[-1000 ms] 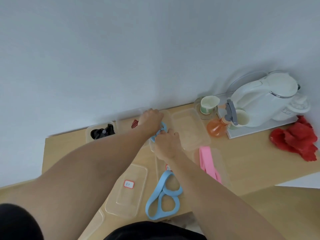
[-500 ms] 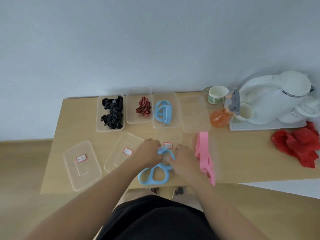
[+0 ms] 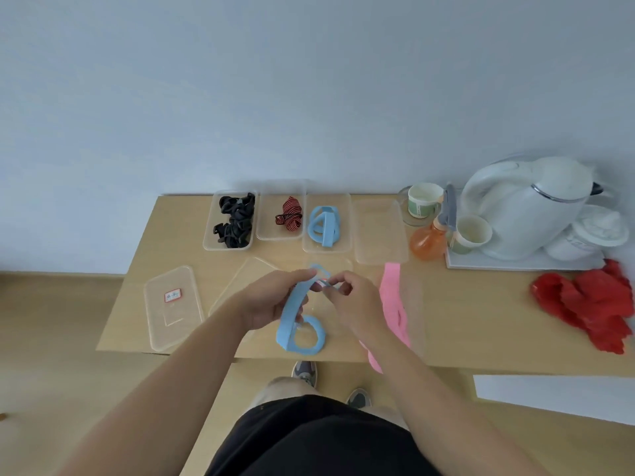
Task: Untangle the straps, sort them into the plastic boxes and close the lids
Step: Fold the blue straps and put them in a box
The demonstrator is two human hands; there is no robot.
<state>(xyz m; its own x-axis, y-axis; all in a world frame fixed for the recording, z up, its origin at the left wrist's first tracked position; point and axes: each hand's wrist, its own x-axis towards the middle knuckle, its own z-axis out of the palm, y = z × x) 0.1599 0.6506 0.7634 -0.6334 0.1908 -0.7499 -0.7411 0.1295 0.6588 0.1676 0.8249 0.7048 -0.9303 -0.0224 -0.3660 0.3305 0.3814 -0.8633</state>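
Now we are untangling a blue strap [image 3: 292, 314] just in front of the blue-strap box [image 3: 347, 235]. Our left hand [image 3: 271, 300] grips its band and our right hand [image 3: 350, 300] pinches its end. Next, we judge, it goes into that box.

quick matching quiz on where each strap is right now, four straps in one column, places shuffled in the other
1 black straps
2 striped strap
3 pink strap
4 loose blue strap

A gripped by left hand and right hand
B in the leftmost box
C at the front of the table, in no box
D in the second box from left

Pairs: 1-B, 2-D, 3-C, 4-A
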